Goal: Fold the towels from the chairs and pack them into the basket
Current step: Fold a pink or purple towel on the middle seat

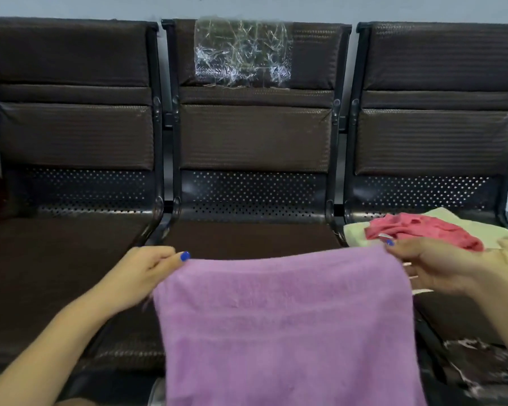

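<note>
Brown chairs (252, 136) — lilac towel (288, 323) aloft

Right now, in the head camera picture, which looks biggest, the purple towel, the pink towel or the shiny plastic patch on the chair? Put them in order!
1. Purple towel, by far, though it is held nearest the camera.
2 and 3. Plastic patch and pink towel look about alike; the patch is farther off and the pink towel is crumpled, so no ranking.

Three towels show: one purple towel (285, 323), one red towel (420, 230) and one pale yellow towel (464, 227). Three dark chairs stand in a row: left chair (71, 136), middle chair (252, 136), right chair (434, 142). Two hands: left hand (141, 276), right hand (440, 265).
</note>
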The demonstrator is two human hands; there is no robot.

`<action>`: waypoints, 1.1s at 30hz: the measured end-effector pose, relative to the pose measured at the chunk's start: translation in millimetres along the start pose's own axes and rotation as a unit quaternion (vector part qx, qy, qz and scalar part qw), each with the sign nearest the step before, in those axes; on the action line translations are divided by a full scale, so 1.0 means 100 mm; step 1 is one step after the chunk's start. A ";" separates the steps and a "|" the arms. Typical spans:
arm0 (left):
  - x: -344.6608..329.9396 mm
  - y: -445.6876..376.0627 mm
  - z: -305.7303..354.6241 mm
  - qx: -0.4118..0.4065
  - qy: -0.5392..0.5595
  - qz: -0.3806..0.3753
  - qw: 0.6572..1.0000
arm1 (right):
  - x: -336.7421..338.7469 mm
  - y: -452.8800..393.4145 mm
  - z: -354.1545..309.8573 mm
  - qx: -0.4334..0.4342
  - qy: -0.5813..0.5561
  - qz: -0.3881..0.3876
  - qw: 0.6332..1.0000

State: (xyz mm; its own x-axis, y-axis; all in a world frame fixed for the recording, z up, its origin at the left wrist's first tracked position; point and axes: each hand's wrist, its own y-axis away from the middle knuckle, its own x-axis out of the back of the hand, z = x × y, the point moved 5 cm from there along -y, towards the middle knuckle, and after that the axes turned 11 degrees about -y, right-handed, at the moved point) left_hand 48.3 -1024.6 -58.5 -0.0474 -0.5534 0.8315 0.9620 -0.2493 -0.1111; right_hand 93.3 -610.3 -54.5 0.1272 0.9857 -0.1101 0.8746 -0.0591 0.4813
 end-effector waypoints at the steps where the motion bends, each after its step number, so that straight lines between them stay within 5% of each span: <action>1: -0.06 -0.02 0.02 -0.006 -0.034 -0.026 0.999 | 0.04 -0.13 0.11 -0.027 0.046 0.012 0.999; 12: -0.29 -0.19 -0.11 0.043 -0.104 -0.187 0.976 | 0.23 -0.78 0.29 -0.083 0.259 0.080 0.959; 25: -0.52 -0.27 -0.23 0.091 -0.088 -0.196 0.972 | 0.16 -0.76 0.35 -0.111 -0.019 0.091 0.989; 33: -0.37 -0.31 -0.20 0.114 -0.086 -0.141 0.980 | 0.11 -0.66 0.16 -0.069 -0.056 0.088 0.992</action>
State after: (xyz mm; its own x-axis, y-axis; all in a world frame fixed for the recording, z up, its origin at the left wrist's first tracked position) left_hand 14.7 -1012.1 -96.8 -0.2918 -0.3406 0.8938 0.9535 -0.1775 0.2437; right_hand 44.5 -597.6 -101.4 0.3295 0.9382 -0.1059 0.7631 -0.1986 0.6150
